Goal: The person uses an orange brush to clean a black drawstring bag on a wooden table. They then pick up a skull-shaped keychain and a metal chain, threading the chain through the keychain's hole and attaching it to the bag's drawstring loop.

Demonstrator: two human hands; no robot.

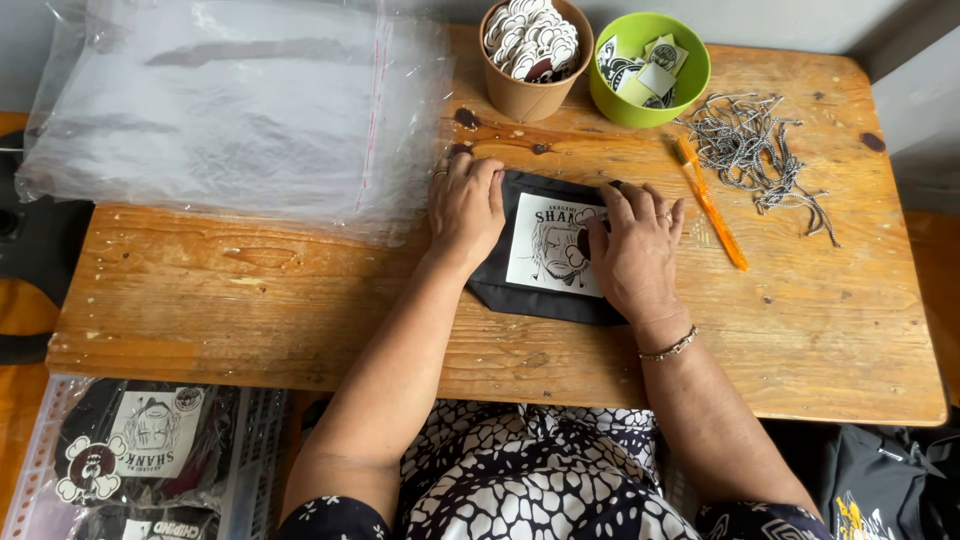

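A folded black garment [520, 295] with a white printed card [540, 250] on top lies in the middle of the wooden table [200, 290]. My left hand [465, 205] presses flat on the garment's left end, fingers close together. My right hand [635, 250] rests flat on its right end, covering the card's right edge. Neither hand grips anything.
A stack of clear plastic bags [230, 100] covers the table's far left. A brown cup of stickers [535, 55] and a green bowl of small cards [650, 65] stand at the back. An orange tool [712, 205] and a heap of grey cords [755, 150] lie right. Packed garments [140, 450] sit in a crate below left.
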